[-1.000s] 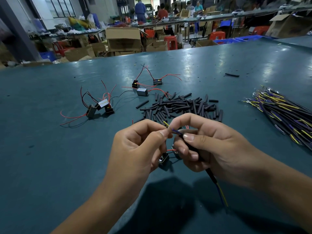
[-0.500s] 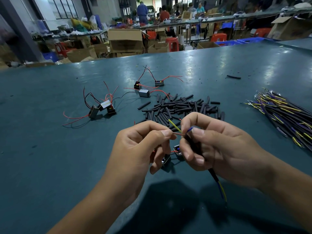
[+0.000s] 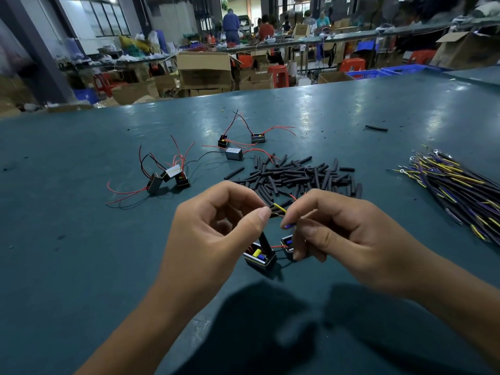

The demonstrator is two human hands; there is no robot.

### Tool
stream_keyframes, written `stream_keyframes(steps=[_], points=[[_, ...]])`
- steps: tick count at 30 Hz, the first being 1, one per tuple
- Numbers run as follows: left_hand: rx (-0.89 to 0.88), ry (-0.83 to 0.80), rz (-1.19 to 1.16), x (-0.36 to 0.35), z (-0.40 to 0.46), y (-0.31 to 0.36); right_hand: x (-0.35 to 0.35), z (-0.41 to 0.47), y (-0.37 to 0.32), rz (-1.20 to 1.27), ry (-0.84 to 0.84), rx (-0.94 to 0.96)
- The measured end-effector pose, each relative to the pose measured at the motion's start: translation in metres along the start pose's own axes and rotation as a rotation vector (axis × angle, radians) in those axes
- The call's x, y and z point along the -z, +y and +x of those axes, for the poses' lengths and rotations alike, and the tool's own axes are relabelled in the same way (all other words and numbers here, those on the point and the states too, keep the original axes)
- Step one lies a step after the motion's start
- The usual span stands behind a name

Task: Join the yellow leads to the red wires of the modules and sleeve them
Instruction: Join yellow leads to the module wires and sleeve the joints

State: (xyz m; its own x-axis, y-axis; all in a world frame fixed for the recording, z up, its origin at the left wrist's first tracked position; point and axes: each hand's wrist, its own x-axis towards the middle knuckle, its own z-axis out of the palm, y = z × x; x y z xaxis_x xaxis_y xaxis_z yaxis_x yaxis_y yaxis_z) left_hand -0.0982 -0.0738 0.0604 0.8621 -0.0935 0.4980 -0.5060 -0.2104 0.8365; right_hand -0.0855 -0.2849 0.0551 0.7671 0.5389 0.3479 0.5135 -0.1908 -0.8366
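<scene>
Hands have parted slightly; left hand (image 3: 216, 228) fingers pinch thin yellow lead (image 3: 280, 207).

Teal table (image 3: 81, 239) — modules (image 3: 173, 175), black sleeves (image 3: 297, 174), lead bundle (image 3: 460, 185)

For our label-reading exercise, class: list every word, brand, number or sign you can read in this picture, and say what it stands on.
No text can be read anywhere in this view.
Modules near the hands: coloured parts inside, no legible marking.
Cardboard boxes behind the table: any printing is too blurred to read.
Blue crates and far benches: too small and blurred to tell.
</scene>
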Motion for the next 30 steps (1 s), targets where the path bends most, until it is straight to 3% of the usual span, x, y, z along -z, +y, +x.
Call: stream_keyframes(steps=[4,9,17,20,24,30], points=[[-0.038,-0.007,0.158,0.002,0.002,-0.001,0.001,0.0,0.0,-0.153,-0.012,0.041],[0.005,-0.069,0.185,0.003,0.002,-0.003,0.0,-0.001,0.001,-0.206,-0.037,0.023],[-0.246,-0.033,0.493,-0.002,0.001,0.0,-0.003,0.001,0.007,-0.264,0.005,-0.043],[-0.321,-0.052,0.537,-0.011,-0.006,0.002,-0.005,0.002,0.011,-0.211,0.046,-0.08],[-0.241,-0.137,0.385,-0.021,-0.014,0.003,-0.001,0.004,0.012,0.013,0.075,-0.127],[-0.293,-0.205,0.463,-0.021,-0.015,-0.002,-0.004,0.005,0.01,0.178,0.035,-0.158]])
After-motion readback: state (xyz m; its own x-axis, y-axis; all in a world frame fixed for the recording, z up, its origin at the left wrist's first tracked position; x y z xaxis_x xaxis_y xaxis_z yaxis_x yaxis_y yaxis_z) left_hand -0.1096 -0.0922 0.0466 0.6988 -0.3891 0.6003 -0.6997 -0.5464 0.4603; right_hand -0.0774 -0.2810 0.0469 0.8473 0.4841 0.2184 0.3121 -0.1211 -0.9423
